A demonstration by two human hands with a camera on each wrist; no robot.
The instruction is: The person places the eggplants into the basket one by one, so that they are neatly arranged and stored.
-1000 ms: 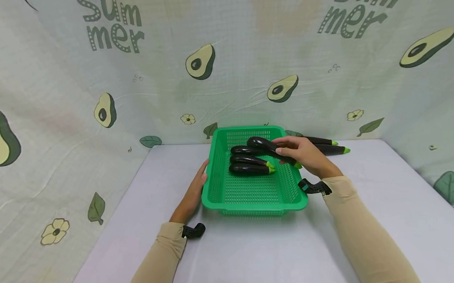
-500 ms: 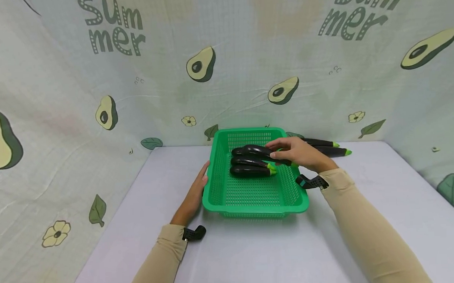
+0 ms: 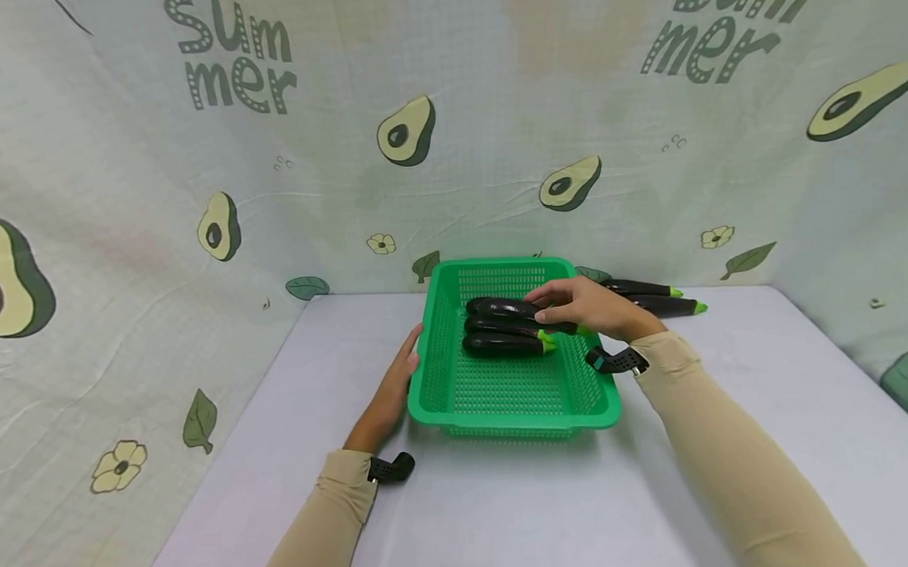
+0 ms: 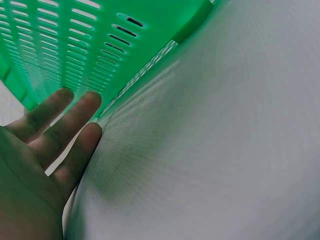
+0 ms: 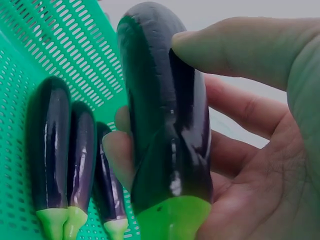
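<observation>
A dark eggplant [image 5: 167, 115] with a green stem end is in my right hand [image 3: 594, 305], gripped between the thumb on one side and the fingers curled round the other. It is low inside the green plastic basket [image 3: 504, 422], beside three more eggplants [image 3: 504, 345] lying in a row with their green ends to the right. My left hand [image 3: 386, 398] lies along the basket's left outer side. In the left wrist view, its extended fingers [image 4: 82, 112] touch the slotted wall near the bottom, and nothing is held.
Two more eggplants [image 3: 667, 304] lie on the white table [image 3: 462, 517], behind and to the right of the basket, partly hidden by the right hand. A cloth backdrop [image 3: 480, 182] printed with avocados and leaves rises right behind the table.
My right hand has lowered the eggplant and moved slightly left, bringing it down beside the other eggplants in the basket. The left hand has stayed at the basket's side.
</observation>
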